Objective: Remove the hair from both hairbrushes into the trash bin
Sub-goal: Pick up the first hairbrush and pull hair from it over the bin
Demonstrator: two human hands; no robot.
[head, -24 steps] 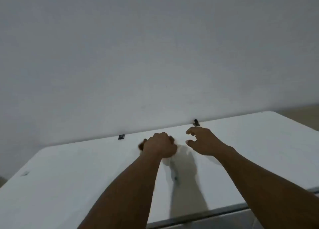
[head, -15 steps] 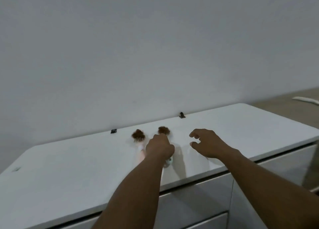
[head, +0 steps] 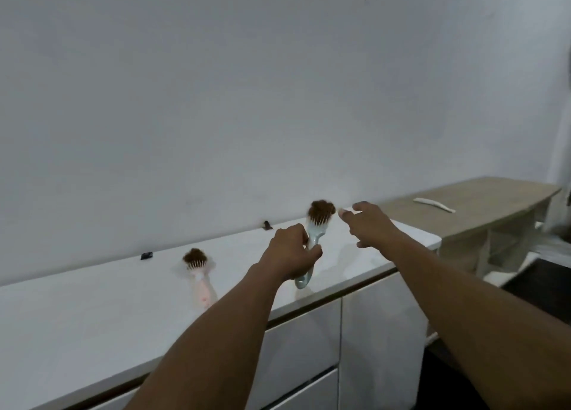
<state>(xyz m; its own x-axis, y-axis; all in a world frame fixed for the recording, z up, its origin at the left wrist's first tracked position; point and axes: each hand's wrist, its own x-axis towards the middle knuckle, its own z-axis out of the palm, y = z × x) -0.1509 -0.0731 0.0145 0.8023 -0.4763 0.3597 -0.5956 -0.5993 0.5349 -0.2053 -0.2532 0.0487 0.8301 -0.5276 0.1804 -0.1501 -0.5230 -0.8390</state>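
Note:
My left hand [head: 292, 250] grips the handle of a light blue hairbrush [head: 313, 239], lifted off the white counter [head: 92, 310] with its head up. A clump of brown hair [head: 322, 208] sits on its bristles. My right hand [head: 367, 222] hovers just right of the brush head, fingers spread and loosely bent, holding nothing. A pink hairbrush [head: 199, 278] lies on the counter to the left, with brown hair [head: 194, 255] on its head. No trash bin is in view.
The counter stands against a plain white wall, with white drawer fronts [head: 309, 348] below. Two small dark clips [head: 146, 255] sit at its back edge. A lower wooden table [head: 482, 212] with a white strip [head: 434, 205] stands to the right.
My left hand has lifted the blue hairbrush off the counter and moved it right. My right hand has risen beside the brush head. The view has shifted right, showing the wooden table.

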